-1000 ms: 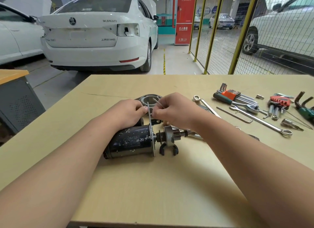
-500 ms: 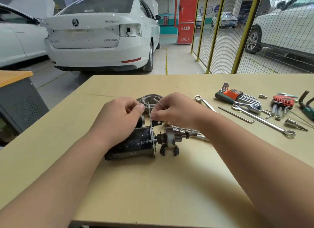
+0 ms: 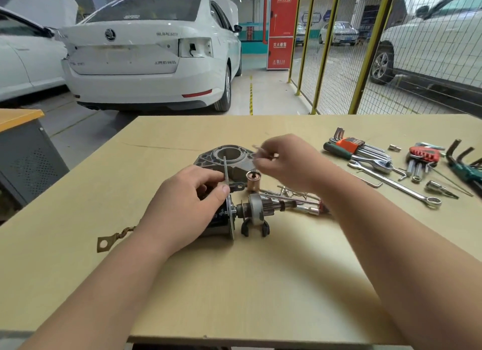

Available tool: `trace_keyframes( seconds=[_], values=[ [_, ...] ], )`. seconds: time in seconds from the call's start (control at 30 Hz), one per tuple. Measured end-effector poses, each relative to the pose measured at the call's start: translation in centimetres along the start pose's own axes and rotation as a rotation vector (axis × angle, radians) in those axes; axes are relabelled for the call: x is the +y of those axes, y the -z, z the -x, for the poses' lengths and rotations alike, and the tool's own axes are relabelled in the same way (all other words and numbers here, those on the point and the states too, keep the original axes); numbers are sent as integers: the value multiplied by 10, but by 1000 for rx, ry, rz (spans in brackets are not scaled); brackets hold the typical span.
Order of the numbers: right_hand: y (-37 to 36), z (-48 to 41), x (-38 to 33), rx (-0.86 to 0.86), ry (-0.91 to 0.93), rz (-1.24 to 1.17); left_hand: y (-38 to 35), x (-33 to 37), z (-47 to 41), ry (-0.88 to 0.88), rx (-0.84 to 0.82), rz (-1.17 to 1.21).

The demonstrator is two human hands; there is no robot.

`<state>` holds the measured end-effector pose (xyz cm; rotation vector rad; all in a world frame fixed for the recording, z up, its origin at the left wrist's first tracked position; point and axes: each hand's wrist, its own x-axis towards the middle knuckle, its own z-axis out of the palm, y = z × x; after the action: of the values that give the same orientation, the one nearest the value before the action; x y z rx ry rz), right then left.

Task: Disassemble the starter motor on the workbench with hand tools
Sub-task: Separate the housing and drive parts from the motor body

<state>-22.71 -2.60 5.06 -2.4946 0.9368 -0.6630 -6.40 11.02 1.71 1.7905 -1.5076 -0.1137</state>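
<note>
**Right hand lifting away from the motor**

Compared with a moment ago, the right hand (image 3: 288,164) is rising clear of the dark cylindrical starter motor (image 3: 221,219), pinching a thin, blurred metal piece (image 3: 263,154). The left hand (image 3: 187,208) is staying closed over the motor body, thumb against its round end plate. The motor is lying on its side mid-surface on the pale wooden surface (image 3: 234,284), geared shaft (image 3: 271,207) pointing right.

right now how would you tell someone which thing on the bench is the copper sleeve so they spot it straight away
Start at the wooden workbench and find the grey aluminium end housing near its middle. The copper sleeve stands upright just right of it, below the right hand. It is the only shiny copper-coloured cylinder; everything around it is grey or black.
</note>
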Motion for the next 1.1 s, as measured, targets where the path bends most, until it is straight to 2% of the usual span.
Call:
trace_keyframes(
  seconds=[0.1,0.17,0.3,0.4,0.47,0.7,0.87,0.93,1.03,1.1],
  values=[
    [6,6,26,-78,-122,225,3,-2,-1,-65,-189,-305],
    [1,9,31,-88,-127,280,5,-3,-2,-89,-235,-460],
    [-3,11,24,-29,-49,295,15,-15,3,-93,-104,-423],
    [-11,15,17,-45,19,323,32,-35,19,-244,69,-397],
    [-20,15,11,-94,45,374,41,-48,25,-321,100,-337],
    [-35,9,-13,-123,-32,366,39,-53,18,-519,28,-275],
    [-10,28,-5,-174,-264,219,53,-66,11,-423,-179,-417],
    [-15,41,0,-191,-283,247,61,-74,13,-379,-275,-514],
    [-30,54,3,-119,-278,301,58,-76,8,-394,-302,-586],
    [-31,59,-4,0,-172,291,54,-71,4,-409,-276,-594]
  ],
)
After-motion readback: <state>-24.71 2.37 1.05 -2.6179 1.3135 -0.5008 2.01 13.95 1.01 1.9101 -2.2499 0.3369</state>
